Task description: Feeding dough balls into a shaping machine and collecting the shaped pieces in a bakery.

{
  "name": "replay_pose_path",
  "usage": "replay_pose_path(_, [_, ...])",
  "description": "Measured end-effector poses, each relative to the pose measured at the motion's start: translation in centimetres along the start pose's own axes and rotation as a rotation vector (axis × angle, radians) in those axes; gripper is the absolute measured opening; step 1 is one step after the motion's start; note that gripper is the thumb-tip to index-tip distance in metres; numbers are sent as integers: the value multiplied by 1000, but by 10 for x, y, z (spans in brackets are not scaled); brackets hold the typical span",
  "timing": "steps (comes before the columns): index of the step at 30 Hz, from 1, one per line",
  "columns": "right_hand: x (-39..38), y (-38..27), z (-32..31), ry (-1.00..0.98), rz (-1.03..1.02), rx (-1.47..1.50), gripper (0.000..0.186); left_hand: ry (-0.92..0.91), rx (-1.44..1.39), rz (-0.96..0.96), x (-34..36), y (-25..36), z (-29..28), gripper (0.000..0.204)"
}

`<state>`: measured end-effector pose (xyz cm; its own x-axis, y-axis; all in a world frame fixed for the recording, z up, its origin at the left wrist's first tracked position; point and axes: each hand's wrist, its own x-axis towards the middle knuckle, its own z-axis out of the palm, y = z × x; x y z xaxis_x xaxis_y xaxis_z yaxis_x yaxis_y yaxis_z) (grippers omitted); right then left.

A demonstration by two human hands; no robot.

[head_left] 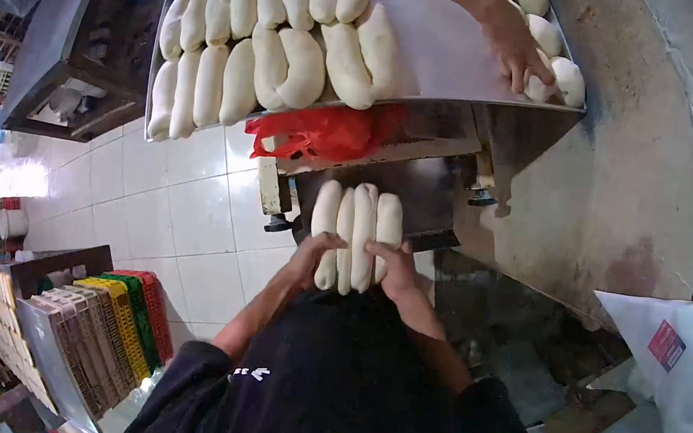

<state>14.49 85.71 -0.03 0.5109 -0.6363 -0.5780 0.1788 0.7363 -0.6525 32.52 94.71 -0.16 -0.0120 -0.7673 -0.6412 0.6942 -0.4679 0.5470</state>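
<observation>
Side by side in front of my body are several long white dough rolls (362, 229), pressed together in a row. My left hand (313, 259) grips their left side, and my right hand (393, 271) grips the right side, with both thumbs on top. The rest of the fingers are hidden beneath or behind the dough. Beyond them, two rows of similar dough rolls (245, 4) lie on a metal-topped table (435, 28); some in the near row are bent into a U. A co-worker's hand (516, 52) reaches in from the far side and touches a round dough ball (538, 88).
More dough balls (543, 33) line the table's right end. A red plastic bag (324, 134) hangs under its near edge. Stacked coloured crates (127, 317) stand at lower left, on white floor tiles (190, 208). A white sack (681, 368) is at right, by the wall.
</observation>
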Motion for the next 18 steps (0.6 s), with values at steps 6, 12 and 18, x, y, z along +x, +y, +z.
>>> replay_pose_path(6, [-21, -43, 20, -335, -58, 36, 69, -153, -458, 94, -21, 15, -1, 68])
replay_pose_path(12, [107, -16, -53, 663, 9, 221, 74, -274, -658, 464, -53, 15, 25, 75])
replay_pose_path(18, [135, 23, -126, 272, -232, -415, 53, -327, -765, 538, -68, 23, 30, 77])
